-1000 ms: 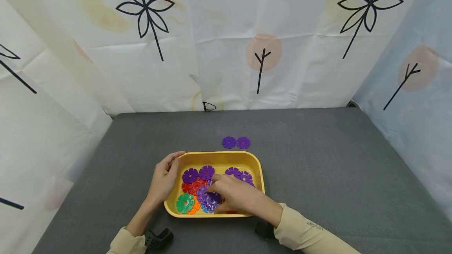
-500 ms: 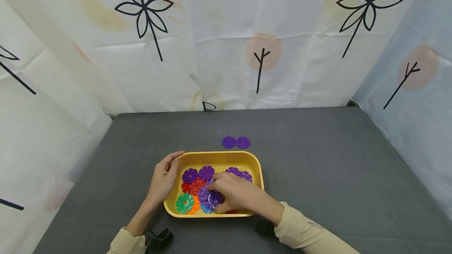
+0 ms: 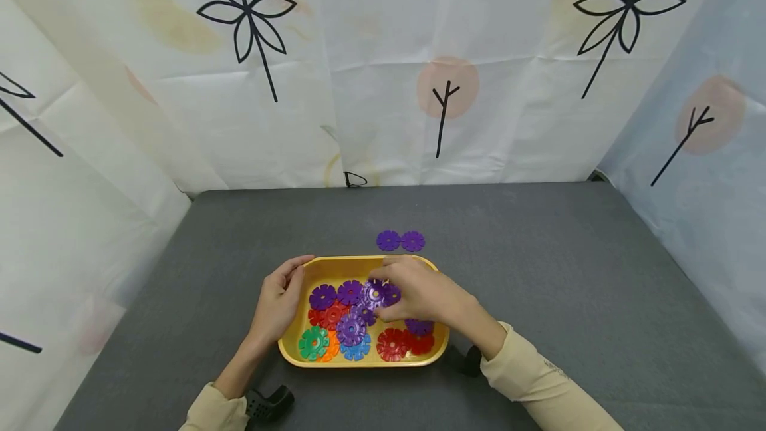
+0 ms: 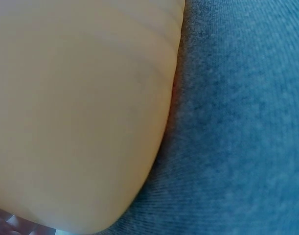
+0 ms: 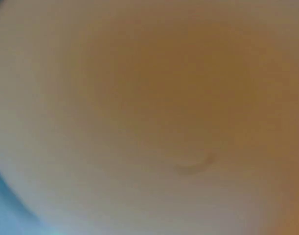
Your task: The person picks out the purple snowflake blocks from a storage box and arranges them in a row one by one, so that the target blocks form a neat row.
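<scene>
A yellow tray [image 3: 365, 363] lies on the grey table, holding several toothed flower-shaped plastic discs. My left hand [image 3: 278, 301] holds the tray by its left rim near the far corner. Over the tray's right half, my right hand [image 3: 421, 291] pinches a shiny purple flower disc [image 3: 374, 294] between thumb and fingers. Other purple discs [image 3: 350, 329] lie under and beside it, one partly covered by the hand. Skin fills most of the left wrist view, and the right wrist view is a blur of skin; neither shows the fingertips.
Two purple discs [image 3: 400, 241] lie side by side on the table [image 3: 538, 271] beyond the tray. Inside it are red [image 3: 392, 344], green [image 3: 314, 343], orange [image 3: 330, 348] and blue discs [image 3: 356, 349]. Patterned white cloth [image 3: 383, 85] stands behind and at both sides.
My right hand has moved away from the tray's near side toward its far side, bringing a purple disc along. Red and blue discs beneath are uncovered. The left hand stays put.
</scene>
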`<action>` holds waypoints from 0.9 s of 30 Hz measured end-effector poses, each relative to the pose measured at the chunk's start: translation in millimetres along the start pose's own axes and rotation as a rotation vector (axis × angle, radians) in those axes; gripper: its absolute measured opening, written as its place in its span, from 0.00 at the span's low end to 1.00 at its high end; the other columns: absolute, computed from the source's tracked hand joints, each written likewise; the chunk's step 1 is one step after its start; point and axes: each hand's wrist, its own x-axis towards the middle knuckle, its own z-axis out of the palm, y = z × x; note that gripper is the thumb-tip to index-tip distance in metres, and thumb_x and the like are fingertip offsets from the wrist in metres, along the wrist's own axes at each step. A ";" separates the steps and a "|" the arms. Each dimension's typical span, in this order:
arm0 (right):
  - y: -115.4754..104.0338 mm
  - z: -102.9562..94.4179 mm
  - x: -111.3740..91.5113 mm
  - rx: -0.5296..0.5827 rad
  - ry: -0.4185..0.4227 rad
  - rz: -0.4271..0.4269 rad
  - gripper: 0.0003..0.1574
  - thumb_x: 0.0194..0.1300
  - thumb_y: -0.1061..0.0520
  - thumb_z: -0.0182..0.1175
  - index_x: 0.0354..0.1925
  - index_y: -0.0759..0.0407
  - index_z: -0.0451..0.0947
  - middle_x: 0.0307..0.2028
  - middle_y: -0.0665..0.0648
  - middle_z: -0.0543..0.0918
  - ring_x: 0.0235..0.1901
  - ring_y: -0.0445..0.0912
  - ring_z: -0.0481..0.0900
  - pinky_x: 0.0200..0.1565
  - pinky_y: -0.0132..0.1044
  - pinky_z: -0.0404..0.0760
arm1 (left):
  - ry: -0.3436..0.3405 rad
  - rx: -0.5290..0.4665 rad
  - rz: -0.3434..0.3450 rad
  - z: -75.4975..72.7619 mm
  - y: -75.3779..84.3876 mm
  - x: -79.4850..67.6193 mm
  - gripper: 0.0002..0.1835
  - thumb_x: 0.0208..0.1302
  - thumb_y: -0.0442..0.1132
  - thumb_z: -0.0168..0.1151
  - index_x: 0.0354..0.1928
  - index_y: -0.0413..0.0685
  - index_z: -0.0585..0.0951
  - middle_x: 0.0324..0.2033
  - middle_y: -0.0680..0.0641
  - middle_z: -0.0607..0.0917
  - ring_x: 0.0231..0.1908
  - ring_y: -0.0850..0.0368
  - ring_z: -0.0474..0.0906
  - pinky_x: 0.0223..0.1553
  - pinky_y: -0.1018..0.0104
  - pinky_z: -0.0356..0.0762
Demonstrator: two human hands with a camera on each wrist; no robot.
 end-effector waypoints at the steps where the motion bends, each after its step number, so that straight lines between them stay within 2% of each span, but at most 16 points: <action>1: 2.4 -5.4 -1.0 -0.005 0.023 0.016 0.29 0.56 0.51 0.76 0.54 0.61 0.85 0.39 0.53 0.86 0.33 0.42 0.74 0.33 0.27 0.70 | 0.000 -0.001 0.001 0.0 -0.1 0.0 0.19 0.83 0.41 0.45 0.65 0.44 0.78 0.54 0.37 0.85 0.45 0.47 0.80 0.37 0.74 0.78; 5: 14.6 -25.2 -4.5 -0.014 0.086 0.108 0.31 0.57 0.51 0.75 0.57 0.63 0.84 0.40 0.56 0.85 0.34 0.45 0.76 0.33 0.29 0.74 | 0.000 -0.004 0.000 -0.5 -0.2 0.2 0.19 0.83 0.41 0.45 0.65 0.44 0.78 0.51 0.37 0.85 0.41 0.48 0.79 0.33 0.74 0.76; 8: 26.7 -36.6 -7.7 -0.007 0.125 0.163 0.33 0.57 0.53 0.75 0.58 0.65 0.82 0.42 0.59 0.86 0.36 0.47 0.81 0.36 0.33 0.82 | -0.003 -0.006 0.001 -0.8 0.2 0.4 0.19 0.82 0.41 0.45 0.65 0.45 0.78 0.48 0.36 0.84 0.37 0.49 0.77 0.31 0.74 0.73; 12: 46.2 -44.7 -11.8 -0.004 0.180 0.198 0.32 0.58 0.54 0.75 0.57 0.67 0.82 0.42 0.62 0.86 0.40 0.53 0.86 0.41 0.41 0.87 | -0.004 -0.014 0.001 -0.7 0.4 0.4 0.19 0.82 0.41 0.45 0.65 0.44 0.78 0.50 0.36 0.85 0.40 0.49 0.78 0.33 0.73 0.75; 18: 78.4 -42.7 -14.4 -0.024 0.222 0.249 0.32 0.57 0.55 0.76 0.56 0.70 0.82 0.43 0.66 0.86 0.42 0.59 0.86 0.42 0.46 0.87 | -0.007 -0.022 -0.010 -0.5 0.9 0.3 0.19 0.83 0.42 0.45 0.65 0.45 0.78 0.54 0.37 0.84 0.46 0.47 0.81 0.37 0.75 0.77; 27: 113.3 -28.9 -11.7 -0.084 0.152 0.399 0.30 0.57 0.53 0.76 0.54 0.69 0.84 0.41 0.66 0.87 0.38 0.53 0.83 0.41 0.46 0.84 | -0.012 -0.023 -0.030 -0.1 1.2 1.1 0.19 0.83 0.42 0.44 0.66 0.46 0.77 0.57 0.38 0.84 0.50 0.46 0.81 0.41 0.76 0.78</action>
